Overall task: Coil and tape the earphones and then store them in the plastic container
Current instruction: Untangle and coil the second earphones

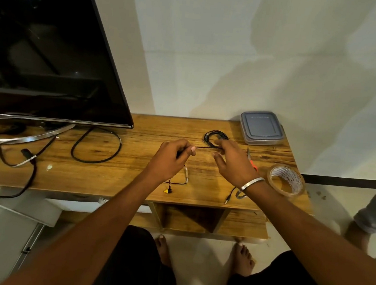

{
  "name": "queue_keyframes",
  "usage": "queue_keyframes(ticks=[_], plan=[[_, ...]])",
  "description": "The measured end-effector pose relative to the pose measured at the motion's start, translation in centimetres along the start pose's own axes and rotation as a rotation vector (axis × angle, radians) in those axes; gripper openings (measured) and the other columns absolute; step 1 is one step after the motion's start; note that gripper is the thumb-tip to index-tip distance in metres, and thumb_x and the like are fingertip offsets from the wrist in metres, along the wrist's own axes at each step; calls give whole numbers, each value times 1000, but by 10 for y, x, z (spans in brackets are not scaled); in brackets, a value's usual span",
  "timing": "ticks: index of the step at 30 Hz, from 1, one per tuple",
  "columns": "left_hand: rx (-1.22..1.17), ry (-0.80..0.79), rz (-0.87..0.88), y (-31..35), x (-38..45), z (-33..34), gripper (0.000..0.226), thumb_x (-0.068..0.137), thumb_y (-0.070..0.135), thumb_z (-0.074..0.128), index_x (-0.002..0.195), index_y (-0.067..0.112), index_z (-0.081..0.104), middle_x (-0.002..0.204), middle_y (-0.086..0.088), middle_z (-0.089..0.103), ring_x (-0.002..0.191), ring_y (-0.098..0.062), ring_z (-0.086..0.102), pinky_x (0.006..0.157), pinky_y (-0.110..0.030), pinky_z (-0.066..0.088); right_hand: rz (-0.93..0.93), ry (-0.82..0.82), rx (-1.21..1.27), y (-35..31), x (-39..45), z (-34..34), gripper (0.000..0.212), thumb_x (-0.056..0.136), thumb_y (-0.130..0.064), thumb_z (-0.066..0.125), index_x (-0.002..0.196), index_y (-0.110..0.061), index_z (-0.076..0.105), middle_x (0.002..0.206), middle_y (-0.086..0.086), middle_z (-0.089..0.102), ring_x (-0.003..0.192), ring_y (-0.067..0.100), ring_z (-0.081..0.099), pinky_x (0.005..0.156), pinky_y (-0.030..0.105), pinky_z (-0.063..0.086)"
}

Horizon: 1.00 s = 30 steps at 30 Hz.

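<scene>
Hands: left hand (173,152) pinches the earphone cable (201,147); right hand (230,163) loosely curled at its coil (214,137), grip unclear.
Table (120,175): mid-frame.
Plastic container (261,127): lidded, upper right.
Tape roll (286,180): right edge.
Risk: slack grip could let loops spring apart.

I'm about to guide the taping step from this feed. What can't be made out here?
- Head view: orange-handled scissors, mostly hidden behind the right hand.
- Grey-lidded plastic container: closed lid hides its contents.
- Black earphone cable: the stretch inside the left hand is covered by fingers.
- Brown tape roll: free end too small to find.
</scene>
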<state>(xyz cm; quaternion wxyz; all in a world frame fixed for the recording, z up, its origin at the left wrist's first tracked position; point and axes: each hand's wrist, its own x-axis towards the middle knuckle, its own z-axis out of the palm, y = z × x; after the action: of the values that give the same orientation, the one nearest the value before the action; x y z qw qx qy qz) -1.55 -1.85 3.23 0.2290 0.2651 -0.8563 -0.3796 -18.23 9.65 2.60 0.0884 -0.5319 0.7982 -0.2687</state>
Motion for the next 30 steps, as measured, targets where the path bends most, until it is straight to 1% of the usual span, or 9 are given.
queue_keyframes(ticks=[3,6,11,14,19,23,26,28,30], plan=[[3,-19,13,2,0,6,18,98,30,54,89,22,67,55,8,47,48,-6,37,48,-18,30,-128,-48,-42,-11,-1,4,35,92,-28,53,126,-20,50,122,0,56,116,18,52,99,42,41],[18,-35,33,2,2,9,18,98,30,54,87,21,66,57,5,49,51,-8,39,51,-25,31,-194,-74,-76,-21,0,5,19,97,-26,44,109,-22,58,105,-4,63,100,16,58,95,39,37],[26,-48,42,-1,2,7,21,98,34,53,88,23,67,61,-5,55,52,-15,42,52,-28,34,-208,-48,-92,-21,1,6,22,99,-30,39,101,-23,61,94,-4,68,87,18,62,82,39,41],[24,-52,27,0,2,6,21,99,34,52,89,23,67,56,5,50,48,-7,39,50,-25,33,-183,-20,-75,-19,0,6,21,99,-27,40,99,-21,60,88,-4,68,80,20,63,80,39,45],[14,-29,-6,-1,-1,-2,21,100,29,52,89,18,67,54,-1,47,42,-3,43,46,-9,29,-57,74,7,-11,0,-3,18,97,-19,46,96,-15,63,75,-5,61,71,28,61,71,36,43],[28,-10,-14,-3,-1,-5,23,99,29,52,89,17,68,54,-2,50,43,-5,42,46,-13,29,-24,75,29,-6,1,-5,18,96,-19,48,94,-14,65,79,5,68,70,27,61,69,39,49],[31,-10,3,-5,0,-2,22,99,30,52,88,20,68,61,-11,58,47,-9,41,49,-23,34,-6,41,90,-8,1,-1,19,93,-23,53,106,-15,64,96,4,67,88,21,62,80,39,50],[20,-23,16,-4,0,1,21,99,32,52,88,22,68,62,-12,58,49,-21,43,50,-26,35,-30,21,112,-11,1,3,27,91,-29,55,116,-19,58,107,-1,64,97,14,62,89,42,49],[5,-36,24,-2,0,4,21,99,32,52,88,22,67,60,-8,57,50,-20,44,50,-27,35,-87,-26,114,-16,1,7,26,91,-31,54,115,-24,57,107,-6,64,97,10,62,88,44,49]])
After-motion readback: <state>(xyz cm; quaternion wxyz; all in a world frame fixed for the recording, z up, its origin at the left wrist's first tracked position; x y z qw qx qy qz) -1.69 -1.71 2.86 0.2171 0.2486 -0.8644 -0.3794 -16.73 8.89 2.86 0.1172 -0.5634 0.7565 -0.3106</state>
